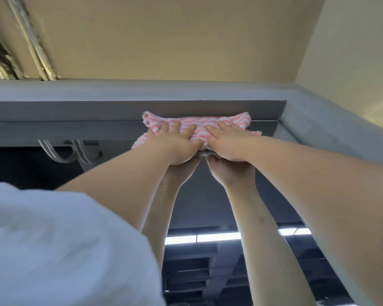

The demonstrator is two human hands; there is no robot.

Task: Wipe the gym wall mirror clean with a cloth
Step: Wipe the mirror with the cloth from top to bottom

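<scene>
A pink-and-white striped cloth [197,125] lies flat against the top edge of the wall mirror [199,206], just under the grey frame [119,111]. My left hand [175,144] presses on the cloth's left part with fingers spread and nearly straight. My right hand [228,142] presses beside it on the right part, fingers also laid flat. Both arms reach up and forward. The mirror shows the undersides of both hands and forearms directly below.
A grey ledge [341,133] runs above and down the right side of the mirror. Beige ceiling and pipes [29,40] sit above. My white sleeve [53,250] fills the lower left. Reflected ceiling lights [208,238] and cables [64,153] show in the glass.
</scene>
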